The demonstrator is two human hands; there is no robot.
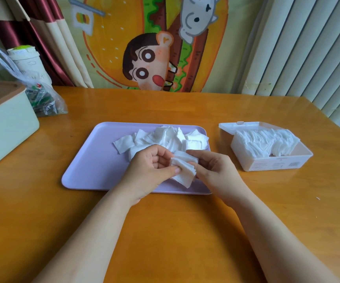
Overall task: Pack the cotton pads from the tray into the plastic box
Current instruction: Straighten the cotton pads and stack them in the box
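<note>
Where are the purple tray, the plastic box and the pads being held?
purple tray [91, 160]: head view, bare left floor.
plastic box [273, 163]: head view, front wall.
held cotton pads [185, 174]: head view, middle of the stack.

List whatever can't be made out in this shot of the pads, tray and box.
All in the head view:
Count of the stack of cotton pads: edges blurred, partly covered by the left hand and right hand gripping it.
Print on the plastic box: too small.
Near right corner of the tray: behind the right wrist.
Pale bin: cut off by the left edge.
Contents of the bag: blurred through plastic.
</note>
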